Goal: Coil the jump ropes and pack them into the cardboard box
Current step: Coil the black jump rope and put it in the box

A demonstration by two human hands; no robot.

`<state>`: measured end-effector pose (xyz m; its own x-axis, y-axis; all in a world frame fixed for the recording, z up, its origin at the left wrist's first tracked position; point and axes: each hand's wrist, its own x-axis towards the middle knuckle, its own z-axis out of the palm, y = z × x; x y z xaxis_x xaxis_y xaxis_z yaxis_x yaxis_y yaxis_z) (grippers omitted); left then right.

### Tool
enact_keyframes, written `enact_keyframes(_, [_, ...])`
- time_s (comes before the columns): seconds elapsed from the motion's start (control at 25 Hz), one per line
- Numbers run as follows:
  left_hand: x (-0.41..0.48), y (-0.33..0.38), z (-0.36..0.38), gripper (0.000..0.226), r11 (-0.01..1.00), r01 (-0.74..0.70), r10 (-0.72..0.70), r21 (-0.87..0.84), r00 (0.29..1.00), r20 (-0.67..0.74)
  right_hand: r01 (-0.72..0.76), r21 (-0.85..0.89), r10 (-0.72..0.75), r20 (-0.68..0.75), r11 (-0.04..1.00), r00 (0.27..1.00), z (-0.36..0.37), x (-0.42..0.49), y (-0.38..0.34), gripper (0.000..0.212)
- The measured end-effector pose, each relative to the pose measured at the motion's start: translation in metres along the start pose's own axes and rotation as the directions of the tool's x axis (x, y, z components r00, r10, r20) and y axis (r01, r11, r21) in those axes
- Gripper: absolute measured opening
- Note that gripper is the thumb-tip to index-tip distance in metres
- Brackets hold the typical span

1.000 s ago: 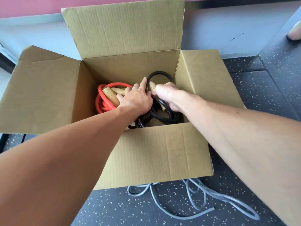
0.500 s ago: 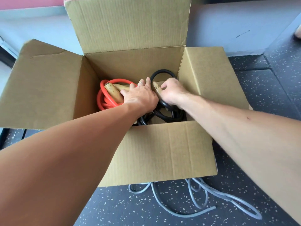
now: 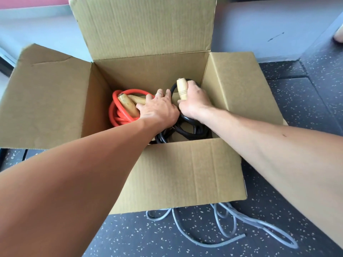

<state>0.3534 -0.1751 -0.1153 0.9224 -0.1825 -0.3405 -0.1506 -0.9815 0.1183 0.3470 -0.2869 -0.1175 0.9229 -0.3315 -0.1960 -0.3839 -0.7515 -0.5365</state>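
Observation:
An open cardboard box stands on the floor with its flaps spread. Inside on the left lies a coiled red jump rope with two wooden handles on top. To its right lies a coiled black jump rope. My right hand grips a wooden handle of the black rope, held upright near the right wall. My left hand lies flat with straight fingers between the two coils, pressing down on the ropes. A grey jump rope lies loose on the floor in front of the box.
The floor is dark speckled rubber matting. A pale grey raised ledge runs behind the box, with a pink wall above it. Something pale shows at the far right edge.
My right hand has turned the black rope's wooden handle upright and shifted toward the right wall. My left hand stays pressed on the ropes. The view moved slightly closer.

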Motion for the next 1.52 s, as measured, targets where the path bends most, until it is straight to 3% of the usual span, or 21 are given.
enact_keyframes(0.08, [-0.003,0.001,0.001,0.051,0.993,-0.077,0.075,0.094,0.997,0.022,0.084,0.003,-0.084,-0.059,0.996,0.995,-0.003,0.002,-0.006,0.039])
enact_keyframes(0.2, [-0.009,0.005,0.005,0.052,0.972,-0.164,0.16,0.169,0.986,0.039,0.097,-0.108,-0.095,0.022,0.989,0.995,-0.002,0.021,-0.014,0.039])
enact_keyframes(0.36, [-0.005,-0.007,-0.002,0.044,0.986,-0.163,0.164,-0.028,0.986,0.039,0.154,-0.196,-0.132,0.118,0.968,0.984,-0.004,0.013,-0.016,0.033])
enact_keyframes(0.48, [-0.015,-0.026,-0.003,0.046,0.942,-0.226,0.218,-0.247,0.974,-0.058,0.181,-0.178,-0.153,0.162,0.967,0.975,-0.011,-0.002,-0.01,0.027])
enact_keyframes(0.56, [-0.021,-0.039,-0.004,0.052,0.906,-0.249,0.23,-0.342,0.969,-0.094,0.126,-0.131,-0.112,0.11,0.983,0.988,-0.022,-0.013,-0.012,0.018])
enact_keyframes(0.68, [-0.032,-0.049,-0.017,0.072,0.906,-0.298,0.266,-0.302,0.953,-0.143,0.076,-0.02,-0.077,-0.111,0.997,0.991,-0.046,-0.031,-0.026,0.027])
enact_keyframes(0.8, [-0.055,-0.052,-0.043,0.056,0.898,-0.342,0.26,-0.276,0.92,-0.293,0.127,0.208,-0.065,-0.281,0.97,0.958,-0.068,-0.058,-0.04,0.031])
enact_keyframes(0.96, [-0.124,-0.057,-0.07,0.039,0.868,-0.361,0.176,-0.34,0.866,-0.468,0.239,0.287,-0.148,-0.306,0.928,0.941,-0.079,-0.131,-0.053,0.029])
enact_keyframes(1.24, [-0.26,-0.081,-0.035,0.033,0.813,-0.438,0.147,-0.383,0.791,-0.593,0.434,0.391,-0.331,-0.304,0.812,0.893,-0.062,-0.262,-0.037,0.024])
enact_keyframes(1.36, [-0.301,-0.099,0.009,0.037,0.844,-0.426,0.194,-0.327,0.809,-0.555,0.516,0.312,-0.478,-0.195,0.797,0.856,-0.034,-0.312,-0.007,0.021])
enact_keyframes(1.44, [-0.309,-0.113,0.041,0.038,0.878,-0.416,0.296,-0.237,0.861,-0.413,0.502,0.226,-0.526,0.059,0.835,0.848,-0.012,-0.331,0.018,0.02])
enact_keyframes(1.52, [-0.298,-0.122,0.069,0.028,0.909,-0.365,0.344,-0.2,0.929,-0.135,0.442,0.004,-0.408,0.393,0.897,0.824,0.011,-0.329,0.04,0.036])
